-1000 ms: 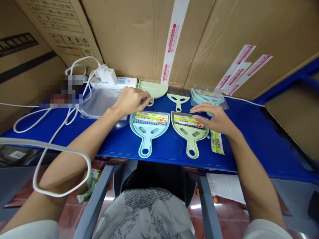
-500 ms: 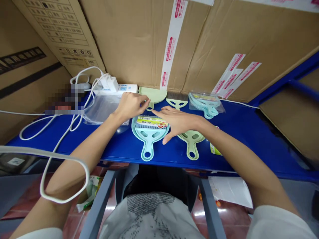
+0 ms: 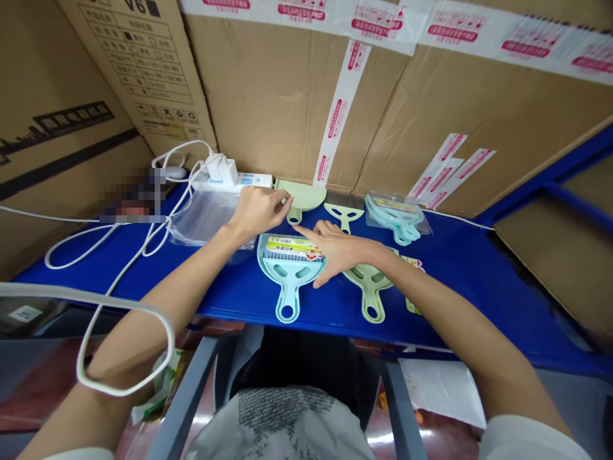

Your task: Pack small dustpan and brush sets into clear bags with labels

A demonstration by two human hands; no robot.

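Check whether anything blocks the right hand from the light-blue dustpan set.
Nothing visible stands between the right hand and the light-blue dustpan set; in this view the hand overlaps the set's right edge, though contact is unclear.

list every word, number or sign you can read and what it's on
"V6": cardboard panel, upper left
Too small or blurred to read:
characters on yellow label, blue brush set
characters on leftmost box
print on tape
panel's smaller print, icons
all other lettering
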